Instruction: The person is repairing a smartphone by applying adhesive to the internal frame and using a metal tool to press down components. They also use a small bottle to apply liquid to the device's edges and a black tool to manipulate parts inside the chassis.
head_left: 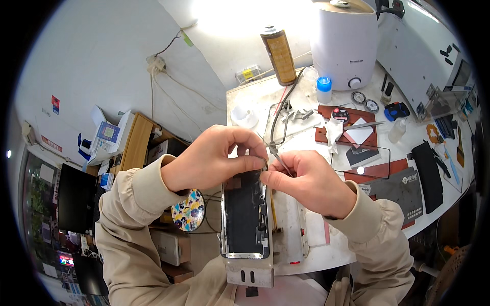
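Note:
A phone screen assembly (246, 214), dark with a silvery border, lies lengthwise in front of me on a grey metal holder (250, 271) with two slots. My left hand (217, 157) is closed in a pinch at the upper edge of the assembly, its thumb along that edge. Whatever sits between those fingertips is too small or hidden to make out. My right hand (309, 178) is closed around slim metal tweezers (275, 153), beside the assembly's upper right corner. Both hands' fingertips almost meet there.
Behind my hands stand a spray can (280, 56), a blue-capped bottle (324, 90) and a white humidifier (343, 46). To the right lie a thin black frame (389, 163), a brown mat (322, 133), a dark grey mat (398, 194) and a black pouch (427, 176).

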{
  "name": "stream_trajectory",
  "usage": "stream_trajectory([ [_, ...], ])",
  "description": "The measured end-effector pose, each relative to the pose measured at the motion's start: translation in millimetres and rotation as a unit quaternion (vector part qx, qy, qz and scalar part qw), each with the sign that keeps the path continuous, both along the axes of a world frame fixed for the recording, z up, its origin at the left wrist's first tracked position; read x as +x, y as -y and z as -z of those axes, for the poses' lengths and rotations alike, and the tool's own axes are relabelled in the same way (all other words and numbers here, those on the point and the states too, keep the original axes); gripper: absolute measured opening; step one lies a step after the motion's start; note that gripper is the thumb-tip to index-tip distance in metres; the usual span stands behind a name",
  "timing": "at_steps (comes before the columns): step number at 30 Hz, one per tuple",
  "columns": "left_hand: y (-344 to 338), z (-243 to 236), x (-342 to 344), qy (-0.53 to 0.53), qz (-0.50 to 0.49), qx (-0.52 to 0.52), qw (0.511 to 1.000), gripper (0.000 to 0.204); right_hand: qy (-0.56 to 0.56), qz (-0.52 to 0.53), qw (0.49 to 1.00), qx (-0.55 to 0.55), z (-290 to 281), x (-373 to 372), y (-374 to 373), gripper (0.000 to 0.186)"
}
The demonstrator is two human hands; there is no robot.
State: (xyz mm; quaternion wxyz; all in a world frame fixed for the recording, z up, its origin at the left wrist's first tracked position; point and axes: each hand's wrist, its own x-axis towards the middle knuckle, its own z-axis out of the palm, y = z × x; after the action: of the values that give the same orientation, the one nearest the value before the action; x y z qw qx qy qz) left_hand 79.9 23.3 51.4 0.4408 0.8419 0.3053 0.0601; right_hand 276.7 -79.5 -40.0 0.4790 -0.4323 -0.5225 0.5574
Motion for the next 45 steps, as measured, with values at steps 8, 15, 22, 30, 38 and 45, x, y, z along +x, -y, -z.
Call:
stream_trajectory([
  [8,7,-14,-5,-0.013,-0.003,0.036,0.999,0.023,0.054,0.048,0.996,0.044,-3,1,5,0.027],
  [15,18,-21,-36,0.017,-0.030,-0.110,0.993,0.042,0.223,0.060,0.942,0.244,-38,0,82,0.011],
  [22,65,-25,-90,0.035,0.108,0.097,0.989,0.041,0.202,0.147,0.951,0.183,-11,-11,122,0.022],
  [30,93,-11,-100,0.035,0.165,0.198,0.966,0.042,0.166,0.133,0.968,0.133,-7,-19,124,0.020],
  [38,111,7,-92,0.078,0.183,0.351,0.915,0.031,0.184,0.110,0.975,0.054,-17,-21,124,0.013],
  [45,124,15,-89,0.122,0.147,0.405,0.894,0.027,0.160,0.064,0.985,-0.025,-22,-19,124,0.018],
])
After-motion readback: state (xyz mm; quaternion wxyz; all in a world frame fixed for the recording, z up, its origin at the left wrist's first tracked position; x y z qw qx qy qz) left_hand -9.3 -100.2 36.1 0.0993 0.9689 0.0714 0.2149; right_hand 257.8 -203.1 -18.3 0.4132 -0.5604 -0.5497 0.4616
